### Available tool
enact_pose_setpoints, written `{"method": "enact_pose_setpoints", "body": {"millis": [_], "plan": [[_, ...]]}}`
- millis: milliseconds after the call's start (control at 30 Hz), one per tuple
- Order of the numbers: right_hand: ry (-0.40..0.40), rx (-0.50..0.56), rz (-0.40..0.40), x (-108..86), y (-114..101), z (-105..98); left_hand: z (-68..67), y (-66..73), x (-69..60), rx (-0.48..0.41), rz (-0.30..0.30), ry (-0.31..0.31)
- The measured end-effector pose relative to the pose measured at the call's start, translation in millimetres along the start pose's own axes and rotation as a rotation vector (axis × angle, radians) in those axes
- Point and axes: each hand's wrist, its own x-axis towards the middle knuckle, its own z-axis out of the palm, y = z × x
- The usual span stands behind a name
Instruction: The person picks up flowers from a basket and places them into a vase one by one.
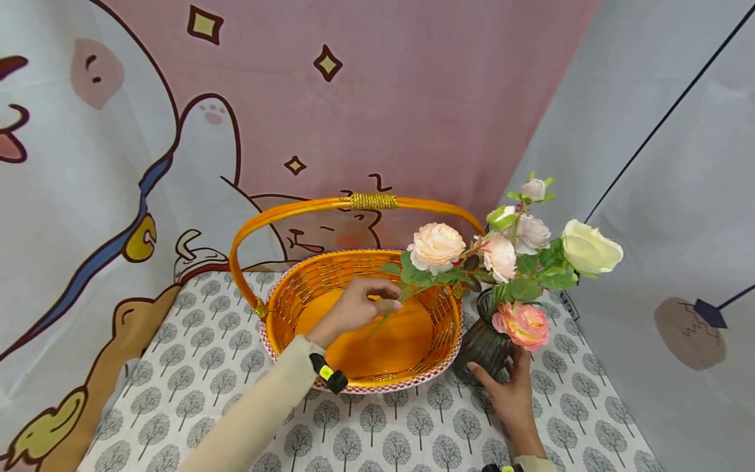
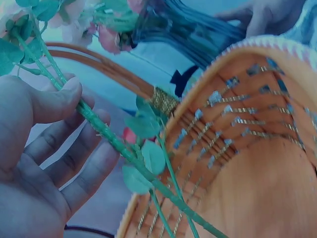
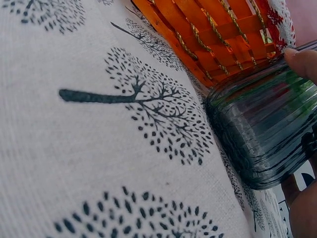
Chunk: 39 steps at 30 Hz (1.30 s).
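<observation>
My left hand (image 1: 361, 307) pinches a green flower stem (image 2: 116, 144) between thumb and fingers over the orange basket (image 1: 377, 341). A pale peach flower (image 1: 436, 247) is at the upper end of the stems by that hand. To the basket's right, my right hand (image 1: 512, 393) grips a dark ribbed glass vase (image 1: 486, 347), which looks tilted; in the right wrist view the vase (image 3: 262, 124) lies close beside the basket wall. Pink, white and cream flowers, among them a cream rose (image 1: 590, 249) and a pink bloom (image 1: 522, 324), crowd around the vase's mouth.
The basket's tall arched handle (image 1: 371, 202) stands above its far side. A tree-patterned cloth (image 1: 348, 446) covers the table. Behind it hangs a pink cartoon curtain (image 1: 401, 98), with a pale grey curtain (image 1: 678, 216) on the right.
</observation>
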Motion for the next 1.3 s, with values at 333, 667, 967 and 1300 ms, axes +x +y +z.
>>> {"method": "enact_pose_setpoints", "body": {"millis": [333,667,967,1300], "plan": [[0.006,0.008,0.017,0.2,-1.3,-1.0,13.6,29.8,16.0,-0.001,0.086,0.002],[-0.014,0.006,0.029,2.1,-1.7,-1.9,26.1,60.9,29.8,-0.074,0.145,-0.004],[-0.019,-0.004,0.038,2.2,-2.8,-1.9,34.9,89.6,39.6,-0.106,0.212,0.019],[-0.015,-0.005,0.055,0.9,-6.8,-1.3,49.5,119.8,58.7,-0.11,0.302,0.027]]}}
